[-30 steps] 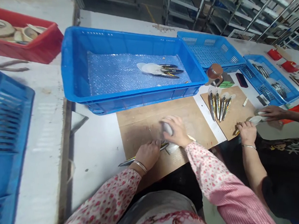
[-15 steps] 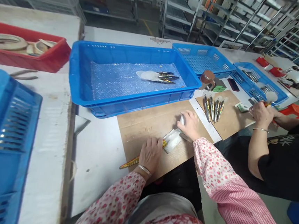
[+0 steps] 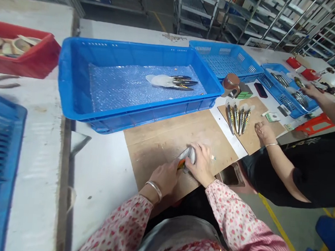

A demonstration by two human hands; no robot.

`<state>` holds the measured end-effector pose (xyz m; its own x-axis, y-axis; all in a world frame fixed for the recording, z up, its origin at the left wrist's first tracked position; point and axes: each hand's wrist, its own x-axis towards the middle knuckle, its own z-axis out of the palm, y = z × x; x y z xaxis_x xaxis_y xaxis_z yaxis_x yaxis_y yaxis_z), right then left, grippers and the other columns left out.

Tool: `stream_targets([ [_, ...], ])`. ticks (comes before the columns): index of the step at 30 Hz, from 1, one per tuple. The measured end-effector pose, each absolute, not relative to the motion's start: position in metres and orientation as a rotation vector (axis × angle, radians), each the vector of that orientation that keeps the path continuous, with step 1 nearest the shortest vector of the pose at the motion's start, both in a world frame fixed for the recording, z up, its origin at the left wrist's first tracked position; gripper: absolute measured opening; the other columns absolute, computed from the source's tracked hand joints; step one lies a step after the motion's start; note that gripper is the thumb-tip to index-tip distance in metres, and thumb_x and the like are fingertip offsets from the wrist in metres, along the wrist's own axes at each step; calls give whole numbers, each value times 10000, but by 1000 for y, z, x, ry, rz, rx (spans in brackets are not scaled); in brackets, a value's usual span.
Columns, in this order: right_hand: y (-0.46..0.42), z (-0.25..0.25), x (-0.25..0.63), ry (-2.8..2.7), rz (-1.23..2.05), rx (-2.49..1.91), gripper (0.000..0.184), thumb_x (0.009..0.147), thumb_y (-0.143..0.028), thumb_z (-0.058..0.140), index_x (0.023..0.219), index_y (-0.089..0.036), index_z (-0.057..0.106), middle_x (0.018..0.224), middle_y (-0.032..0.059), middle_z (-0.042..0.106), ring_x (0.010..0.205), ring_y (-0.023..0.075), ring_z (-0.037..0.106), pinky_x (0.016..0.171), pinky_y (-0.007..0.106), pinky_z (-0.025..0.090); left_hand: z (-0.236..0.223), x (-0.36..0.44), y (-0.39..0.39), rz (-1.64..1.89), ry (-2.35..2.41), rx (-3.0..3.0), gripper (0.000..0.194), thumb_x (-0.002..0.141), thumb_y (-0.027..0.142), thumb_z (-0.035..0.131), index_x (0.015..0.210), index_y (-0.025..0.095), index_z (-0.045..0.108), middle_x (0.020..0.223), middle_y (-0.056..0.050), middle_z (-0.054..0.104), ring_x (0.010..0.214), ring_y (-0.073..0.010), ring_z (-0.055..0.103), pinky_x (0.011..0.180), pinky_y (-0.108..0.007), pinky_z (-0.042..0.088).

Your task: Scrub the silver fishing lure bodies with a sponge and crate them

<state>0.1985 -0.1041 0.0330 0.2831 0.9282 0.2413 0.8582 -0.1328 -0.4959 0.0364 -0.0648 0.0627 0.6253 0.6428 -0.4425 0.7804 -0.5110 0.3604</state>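
Observation:
My left hand (image 3: 164,177) is closed around a gold and orange fishing lure (image 3: 181,164); only its orange end shows past the fingers. Close against it, my right hand (image 3: 201,162) has its fingers wrapped round a crumpled whitish piece (image 3: 190,155), which looks like cloth or thin sheet and meets the lure's end. Both hands are low over a brown board (image 3: 154,140). Beyond them, in a large blue bin (image 3: 109,124), several dark lures (image 3: 184,83) with clear round lips rest on bubble wrap (image 3: 115,85).
At right, a co-worker's hand (image 3: 265,133) rests on a second board (image 3: 250,144) beside several lures (image 3: 238,118); the other hand (image 3: 313,91) holds a lure over a blue basket (image 3: 295,109). A brown jar (image 3: 231,82) and phone (image 3: 261,90) stand behind. Left are a red tray (image 3: 20,64) and pliers (image 3: 1,81).
My right hand has come down and left to the lure's end, gripping the whitish piece that lay flat. The lure's tail no longer shows. The co-worker's one hand has reached to the basket.

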Motion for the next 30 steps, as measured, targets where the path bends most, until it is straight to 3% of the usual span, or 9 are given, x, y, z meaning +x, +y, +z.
stream_targets([
  [7, -71, 45, 224, -1469, 157, -2240, 448, 778, -322, 583, 1212, -211, 560, 1255, 99, 480, 1150, 325, 377, 947, 494, 356, 58, 37, -69, -324, 1172, 2287, 312, 926, 343, 321, 1111, 163, 496, 912, -118, 689, 850, -264, 670, 710, -355, 486],
  [13, -82, 35, 205, -1452, 184, -2094, 417, 789, -305, 567, 1199, -235, 561, 1200, 91, 511, 1097, 297, 416, 933, 461, 375, 65, 43, -78, -375, 1206, 2296, 342, 924, 297, 324, 1215, 157, 436, 929, -125, 686, 847, -262, 676, 695, -356, 502],
  [17, -71, 33, 220, -1301, 94, -2212, 382, 777, -332, 571, 1140, -216, 591, 1187, 112, 508, 1094, 327, 410, 921, 500, 368, 64, 46, -85, -415, 1239, 2349, 353, 930, 281, 300, 1236, 140, 406, 913, -129, 674, 835, -260, 679, 660, -346, 511],
  [23, -85, 30, 196, -1366, 89, -2090, 435, 795, -317, 553, 1221, -228, 535, 1224, 103, 485, 1130, 295, 399, 966, 459, 354, 65, 47, -89, -451, 1240, 2364, 364, 942, 264, 252, 1254, 132, 386, 955, -150, 657, 851, -243, 677, 676, -326, 509],
  [30, -80, 30, 211, -1321, 11, -2160, 467, 789, -349, 547, 1236, -218, 520, 1254, 122, 460, 1160, 325, 380, 952, 503, 357, 64, 47, -89, -447, 1240, 2357, 351, 940, 296, 262, 1209, 131, 416, 943, -148, 656, 835, -248, 675, 680, -341, 510],
])
